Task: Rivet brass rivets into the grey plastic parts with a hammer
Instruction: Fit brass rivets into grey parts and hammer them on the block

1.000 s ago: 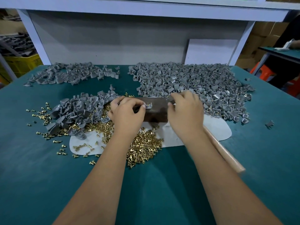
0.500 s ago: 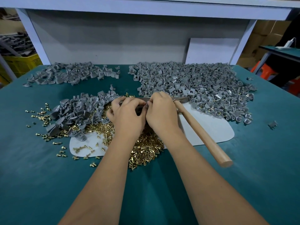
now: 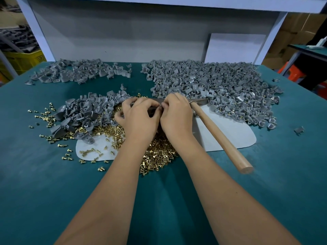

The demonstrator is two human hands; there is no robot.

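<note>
- While the teal table (image 3: 265,191) carries everything, the work crowds into its middle, within easy reach of both hands.
- Far right, the big heap of grey parts (image 3: 208,85) shows brass pins poking out; I'd judge these the finished ones, pushed aside.
- Left of centre sits a smaller grey pile (image 3: 85,112), no brass showing, likely the stock waiting its turn; a third pile (image 3: 79,73) lies further back.
- The white pad (image 3: 230,135) lies under the working spot, probably to cushion the blows.
- The hammer (image 3: 221,137) lies on that pad just right of the hands, handle pointing toward the person, nobody gripping it, placed for a quick grab.
- A dark metal block (image 3: 200,101) shows past the knuckles, serving as the anvil, I reckon.
- Brass rivets (image 3: 159,156) are heaped right under the wrists, with strays scattered left.
- The left hand (image 3: 139,119) is curled, fingertips pinched in over the block; what it pinches is hidden.
- The right hand (image 3: 177,115) meets it fingertip to fingertip, also curled and pinching something tiny, seemingly seating a rivet in a part, though the piece itself can't be made out.
</note>
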